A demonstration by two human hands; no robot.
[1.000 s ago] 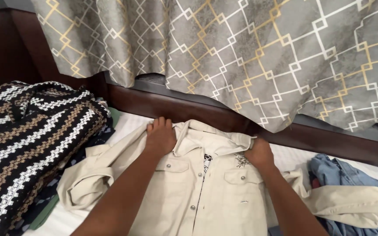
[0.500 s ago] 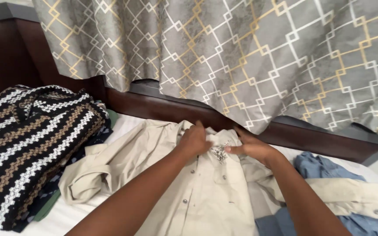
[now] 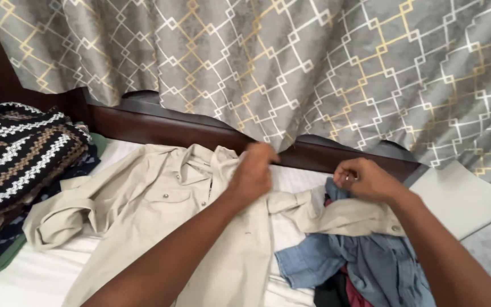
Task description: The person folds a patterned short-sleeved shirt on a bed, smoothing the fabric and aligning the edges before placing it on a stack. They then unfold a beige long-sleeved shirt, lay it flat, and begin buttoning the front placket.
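shirt: plain beige
curtain: grey, white and gold interlocked squares
knit: black, white and brown zigzag stripes
denim garment: faded blue
headboard: dark brown
sheet: white

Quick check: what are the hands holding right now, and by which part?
Left hand grips the beige shirt near its collar and front edge. Right hand is closed just above the shirt's sleeve; what it pinches cannot be told.

I see a bed with a white sheet. A beige shirt lies mid-bed, striped knitwear at its left edge, a blue denim garment toward the right.
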